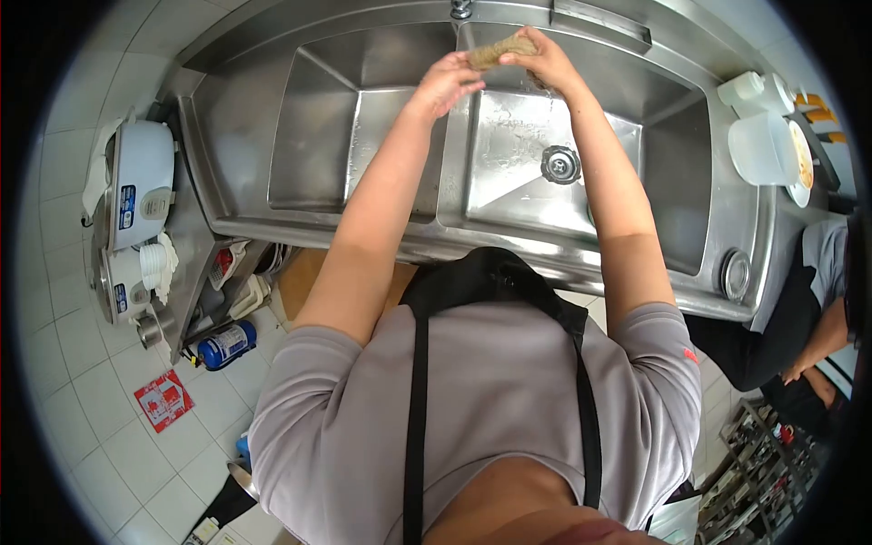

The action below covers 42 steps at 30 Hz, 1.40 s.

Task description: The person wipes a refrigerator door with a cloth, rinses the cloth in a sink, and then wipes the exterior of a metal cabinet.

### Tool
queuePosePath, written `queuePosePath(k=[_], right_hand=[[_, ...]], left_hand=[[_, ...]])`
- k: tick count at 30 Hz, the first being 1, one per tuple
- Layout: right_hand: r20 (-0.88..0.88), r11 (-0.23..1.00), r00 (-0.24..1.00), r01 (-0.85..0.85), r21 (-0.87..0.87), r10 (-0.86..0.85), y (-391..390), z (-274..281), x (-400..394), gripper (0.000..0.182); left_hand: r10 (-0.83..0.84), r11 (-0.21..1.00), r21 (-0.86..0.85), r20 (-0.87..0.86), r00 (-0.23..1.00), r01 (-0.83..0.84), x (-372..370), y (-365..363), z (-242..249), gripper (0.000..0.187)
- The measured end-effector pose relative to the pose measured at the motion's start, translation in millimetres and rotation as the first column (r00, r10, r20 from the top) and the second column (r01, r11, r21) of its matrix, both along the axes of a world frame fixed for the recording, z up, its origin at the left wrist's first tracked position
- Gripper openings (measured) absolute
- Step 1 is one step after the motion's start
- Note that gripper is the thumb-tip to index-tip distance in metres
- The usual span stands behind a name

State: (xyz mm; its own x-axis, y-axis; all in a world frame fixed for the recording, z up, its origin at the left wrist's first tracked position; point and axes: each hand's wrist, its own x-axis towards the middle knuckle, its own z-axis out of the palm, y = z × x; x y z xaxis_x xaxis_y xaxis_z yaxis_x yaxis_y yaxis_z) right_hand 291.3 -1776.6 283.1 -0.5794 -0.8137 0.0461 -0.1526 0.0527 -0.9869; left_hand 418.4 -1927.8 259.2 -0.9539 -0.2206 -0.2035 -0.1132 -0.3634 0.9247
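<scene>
Grey shirt (509,391) is crossed by black apron straps (417,418). Above the stainless-steel double sink (449,173), near the faucet (461,9), a greenish-tan bundle (495,53) is gripped by the right hand (543,62); the left hand (443,85) is held loosely open beside it.

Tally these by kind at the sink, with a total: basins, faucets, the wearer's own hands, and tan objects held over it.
Basins: 2
Faucet: 1
Wearer's hands: 2
Tan object: 1
Total: 6
</scene>
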Motion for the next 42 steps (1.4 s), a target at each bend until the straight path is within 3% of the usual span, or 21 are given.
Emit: queuePosePath(k=[3,4,6,7,9,12,14,16,17,22,24,26,27,28,29,30,31,34,36,38,42], right_hand=[[-0.586,0.999,0.81,-0.039,-0.03,0.014,3.1,8.6,10.7,0.028],[-0.573,0.995,0.818,-0.095,-0.041,0.054,3.7,11.7,15.8,0.026],[-0.311,0.967,0.942,-0.189,-0.17,0.129,9.5,20.2,25.5,0.022],[-0.317,0.971,0.942,-0.17,-0.167,0.11,14.1,26.3,29.0,0.022],[0.256,0.877,0.898,-0.23,-0.422,0.358,22.1,40.3,33.7,0.024],[0.313,0.918,0.898,-0.196,-0.345,0.31,27.8,57.7,37.7,0.03],[0.23,0.925,0.939,-0.167,-0.34,0.254,25.6,67.4,36.8,0.036],[0.33,0.951,0.92,-0.114,-0.289,0.211,24.7,84.9,47.3,0.035],[0.297,0.975,0.952,-0.004,-0.222,0.072,25.1,91.1,56.6,0.033],[0.27,0.991,0.958,0.118,-0.056,-0.099,19.2,89.5,63.7,0.022],[0.195,0.965,0.946,0.261,0.003,-0.257,13.9,85.4,71.6,0.022],[0.193,0.933,0.913,0.354,0.062,-0.359,11.0,71.7,74.3,0.024],[0.188,0.904,0.884,0.421,0.074,-0.428,8.9,61.4,77.5,0.026],[0.182,0.871,0.851,0.485,0.084,-0.492,6.7,50.2,80.9,0.028],[0.172,0.836,0.819,0.535,0.12,-0.548,4.3,39.2,84.1,0.029],[0.162,0.798,0.782,0.583,0.154,-0.602,2.4,26.2,87.6,0.031],[0.159,0.781,0.765,0.6,0.175,-0.624,1.7,6.3,89.4,0.034],[0.203,0.707,0.683,0.632,0.317,-0.701,5.5,-39.2,100.5,0.04],[0.295,0.661,0.593,0.632,0.405,-0.749,9.4,-62.0,110.8,0.042],[0.191,0.631,0.61,0.675,0.383,-0.769,11.7,-93.2,112.2,0.045],[0.443,0.633,0.481,0.708,0.312,-0.756,29.2,-61.7,143.8,0.044]], left_hand=[[-0.128,0.992,-0.016,0.029,0.991,0.128,-3.1,42.0,18.5,0.046],[-0.225,0.971,-0.072,0.031,0.974,0.226,-5.7,51.2,23.8,0.045],[-0.326,0.945,0.012,0.004,0.945,0.326,-23.0,48.0,12.4,0.041],[-0.372,0.928,0.02,-0.014,0.928,0.372,-26.0,49.2,13.1,0.037],[-0.431,0.902,0.024,-0.031,0.902,0.432,-28.0,55.6,20.8,0.026],[-0.697,0.712,0.077,-0.048,0.716,0.698,-27.0,60.6,46.4,0.025],[-0.68,0.733,0.007,-0.01,0.733,0.68,-26.8,65.0,56.1,0.025],[-0.633,0.77,-0.117,-0.012,0.774,0.628,-28.5,65.9,55.2,0.026],[-0.632,0.769,-0.146,-0.031,0.774,0.622,-28.5,67.3,54.7,0.021],[-0.634,0.751,-0.2,0.045,0.772,0.629,-10.9,81.5,67.3,0.015],[-0.486,0.751,-0.373,0.245,0.839,0.545,7.4,89.1,88.6,0.016],[-0.469,0.811,-0.328,0.132,0.873,0.485,3.6,93.0,59.3,0.014],[-0.434,0.731,-0.548,0.088,0.897,0.408,4.6,94.0,45.1,0.015],[-0.43,0.522,-0.809,0.024,0.902,0.271,-2.4,90.6,21.9,0.017],[-0.427,0.407,-0.912,-0.152,0.892,0.039,-6.1,87.2,-8.2,0.021],[-0.38,0.452,-0.888,-0.107,0.919,0.084,-8.9,87.2,-29.0,0.026],[-0.307,0.311,-0.934,0.075,0.949,0.175,1.7,90.7,-27.4,0.032],[-0.266,0.19,-0.903,0.331,0.905,0.386,26.3,95.3,-49.4,0.04],[-0.227,0.18,-0.88,0.398,0.889,0.439,47.7,101.0,-48.1,0.037],[-0.262,0.174,-0.898,0.354,0.898,0.404,59.5,104.7,-52.8,0.03],[-0.283,0.083,-0.885,0.419,0.863,0.457,67.7,115.1,-55.2,0.027]])
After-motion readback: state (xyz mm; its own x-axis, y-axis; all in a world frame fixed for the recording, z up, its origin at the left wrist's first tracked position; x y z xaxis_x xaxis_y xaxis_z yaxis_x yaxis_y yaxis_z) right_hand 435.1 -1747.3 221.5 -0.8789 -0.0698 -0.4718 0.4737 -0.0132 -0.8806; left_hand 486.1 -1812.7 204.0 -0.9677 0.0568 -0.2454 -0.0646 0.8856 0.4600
